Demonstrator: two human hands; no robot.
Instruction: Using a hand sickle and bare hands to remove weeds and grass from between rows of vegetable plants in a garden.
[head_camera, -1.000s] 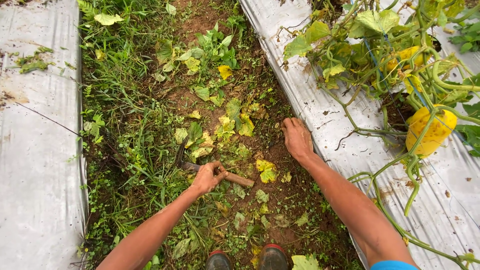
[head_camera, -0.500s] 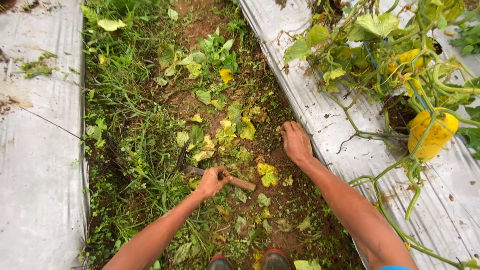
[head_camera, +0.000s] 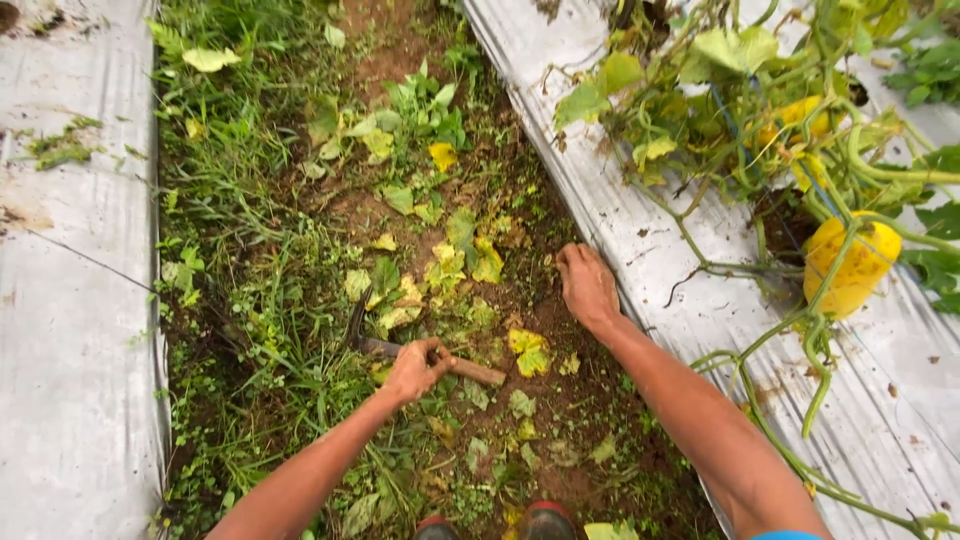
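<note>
My left hand (head_camera: 415, 370) grips the wooden handle of a small hand hoe (head_camera: 372, 340), whose dark metal blade points left into the weeds and fallen yellow-green leaves (head_camera: 440, 265). My right hand (head_camera: 585, 285) rests palm down on the soil, fingers spread, close to the edge of the right plastic mulch sheet (head_camera: 640, 250). Both arms reach forward over the dirt furrow (head_camera: 400, 60).
Grey plastic mulch (head_camera: 70, 330) covers the bed on the left too. A vine with green leaves and a yellow fruit (head_camera: 850, 265) sprawls over the right bed. Grass and weeds (head_camera: 240, 300) fill the furrow's left side. My shoe tips (head_camera: 520, 522) show at the bottom.
My left hand with the hoe has shifted slightly toward me and left. My right hand has slid a little nearer along the soil by the mulch edge.
</note>
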